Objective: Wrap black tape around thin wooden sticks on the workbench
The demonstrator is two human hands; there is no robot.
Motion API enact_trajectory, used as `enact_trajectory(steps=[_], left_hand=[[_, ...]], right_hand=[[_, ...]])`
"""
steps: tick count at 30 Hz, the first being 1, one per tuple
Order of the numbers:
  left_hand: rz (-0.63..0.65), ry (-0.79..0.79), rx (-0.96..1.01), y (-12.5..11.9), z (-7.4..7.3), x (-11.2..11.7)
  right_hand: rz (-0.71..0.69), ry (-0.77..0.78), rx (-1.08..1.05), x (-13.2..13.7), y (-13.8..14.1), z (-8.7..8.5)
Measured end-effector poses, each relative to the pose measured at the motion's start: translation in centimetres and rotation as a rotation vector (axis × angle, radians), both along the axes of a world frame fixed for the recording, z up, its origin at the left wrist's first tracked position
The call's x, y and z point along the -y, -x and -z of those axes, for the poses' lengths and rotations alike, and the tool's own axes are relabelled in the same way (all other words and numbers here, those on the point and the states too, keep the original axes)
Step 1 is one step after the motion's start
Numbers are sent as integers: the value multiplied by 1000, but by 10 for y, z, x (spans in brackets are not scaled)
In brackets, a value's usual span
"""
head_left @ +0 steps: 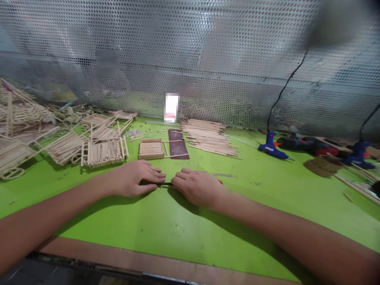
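My right hand (pixel 197 186) is closed around a thin dark tool (pixel 167 183) that lies low over the green table. A bit of red shows at the tool's other end, by the wrist; most of it is hidden in the fist, so its kind is unclear. Facing it, my left hand (pixel 138 178) rests on the table with thumb and fingers drawn close at the tool's tip. Whatever they pinch is hidden, though a tiny pale bit shows below the tip. Just behind the hands sits a small stick-built tray (pixel 151 149), with a thin stick frame beside it on a brown board (pixel 179 146).
Loose wooden sticks (pixel 209 136) are piled behind the board. Several stick-built pieces (pixel 103 152) crowd the left. At right stand a blue glue gun (pixel 271 147) with a hanging cord, a second glue gun (pixel 360 154) and a tape roll (pixel 323 165). A perforated metal panel (pixel 190 51) closes the back.
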State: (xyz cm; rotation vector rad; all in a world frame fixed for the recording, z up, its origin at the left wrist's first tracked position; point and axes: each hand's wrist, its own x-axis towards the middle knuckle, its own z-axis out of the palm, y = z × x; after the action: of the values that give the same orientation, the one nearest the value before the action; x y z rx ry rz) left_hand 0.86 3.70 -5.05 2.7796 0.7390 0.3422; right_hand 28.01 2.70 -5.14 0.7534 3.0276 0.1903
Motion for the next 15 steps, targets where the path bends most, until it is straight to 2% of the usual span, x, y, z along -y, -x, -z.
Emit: enact_trajectory(steps=[15], left_hand=[[-37, 49, -55, 2, -2, -1]], right_hand=[[-9, -12, -7, -1, 3, -1]])
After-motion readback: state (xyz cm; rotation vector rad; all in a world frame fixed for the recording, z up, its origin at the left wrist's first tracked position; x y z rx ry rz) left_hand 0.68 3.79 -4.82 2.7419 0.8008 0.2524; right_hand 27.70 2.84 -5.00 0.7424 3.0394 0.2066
